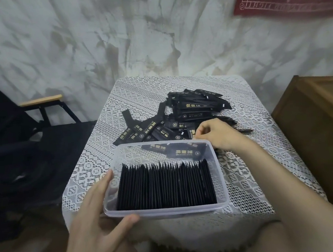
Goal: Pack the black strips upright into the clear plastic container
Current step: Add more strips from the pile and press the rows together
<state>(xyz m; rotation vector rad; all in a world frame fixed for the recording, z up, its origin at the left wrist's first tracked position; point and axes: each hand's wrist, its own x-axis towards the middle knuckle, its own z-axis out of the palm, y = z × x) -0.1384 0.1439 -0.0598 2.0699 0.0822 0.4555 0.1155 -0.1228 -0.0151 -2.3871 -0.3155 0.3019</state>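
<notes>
A: Container [220,173]?
B: On counter [100,120], strips [164,187] upright inside. Left hand [95,216] grips its near-left corner.
A: Right hand [216,134]?
B: Behind container, fingers curled on loose strips [182,112].

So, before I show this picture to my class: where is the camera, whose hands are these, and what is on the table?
There is one picture, taken from a camera worn on a person's head, looking down at their own bare hands. The left hand steadies a clear plastic container by its near left corner. A row of black strips already stands upright inside it. The right hand reaches to a loose pile of strips behind the container; whether its grip has closed on one is unclear. Everything rests on a white lace tablecloth.
</notes>
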